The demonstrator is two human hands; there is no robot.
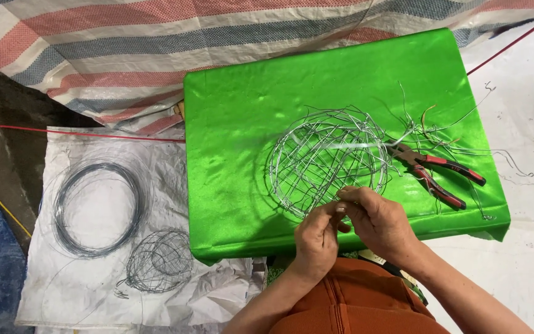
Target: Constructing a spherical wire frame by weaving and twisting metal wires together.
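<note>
Spread over the far side of the scene, a striped tarp [156,37] in red, blue and white lies crumpled on the ground, with white woven sacking [94,204] laid flat in front of it on the left and more pale sheeting on the right. Across the middle sits a low board wrapped in shiny green cloth [248,124], its near edge just in front of the person's orange-clad lap [347,303]. On the green cloth rests a round wire cage [326,158], a ball-like frame of thin silver wire, leaning toward the near edge. On the sacking to the left lies a flat coil of dark wire [97,207], and just beside it, nearer the person, a smaller dark wire cage [159,260] lies on its side. A thin red cord [94,133] runs across the sacking from the left. Pliers with red and black handles [440,173] lie on the green cloth to the right of the silver cage, among loose wire offcuts [446,133]. Both hands meet at the near rim of the silver cage: the left hand [316,238] has its fingers curled in, pinching a wire strand at the rim, and the right hand [381,222] is closed over the same spot, fingertips pressed on the wire, touching the left.
</note>
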